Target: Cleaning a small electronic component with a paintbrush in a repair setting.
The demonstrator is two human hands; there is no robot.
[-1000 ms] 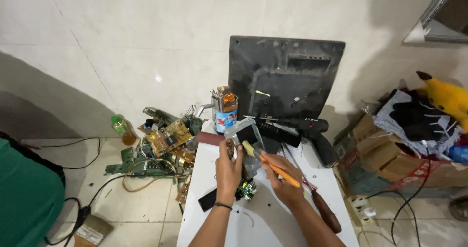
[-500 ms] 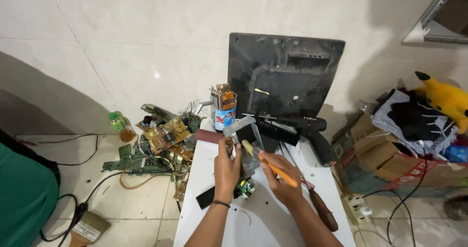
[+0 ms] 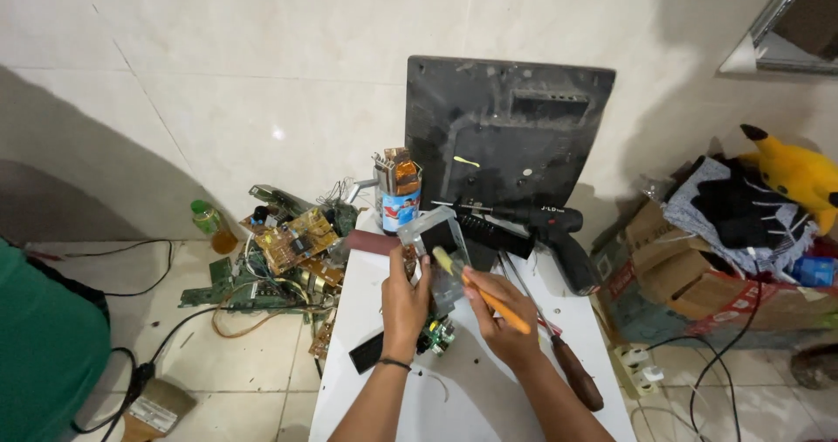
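Both hands have stayed over the middle of the table since the earlier frames, and the brush head remains against the held part; only the camera view has drifted slightly.

Room: pale tiled wall and pale tiled floor (image 3: 218,381). A large black flat plastic panel (image 3: 506,128) leans upright against the wall at the far end of the white rectangular table (image 3: 471,398). To the right stand cardboard boxes (image 3: 690,276) with dark clothing and a yellow plush toy (image 3: 799,176) on top. On the floor to the left lies a heap of green and brown circuit boards (image 3: 279,263), with a green-capped bottle (image 3: 209,224) beside it.

On the table: a black cordless drill (image 3: 541,228) at the far right, a printed can (image 3: 400,202) at the far left, and a brown-handled screwdriver (image 3: 567,368) near the right edge.

The left hand (image 3: 403,307) grips a clear rectangular plastic casing (image 3: 441,254) at its left edge, fingers curled closed around it. The casing is held above the table centre, long axis running near to far, tilted up toward the far end.

The right hand (image 3: 504,324) pinches a yellow-handled brush (image 3: 480,289), fingers closed on the handle. Its long axis runs from near right to far left, with the pale head pointing far left and touching the casing.
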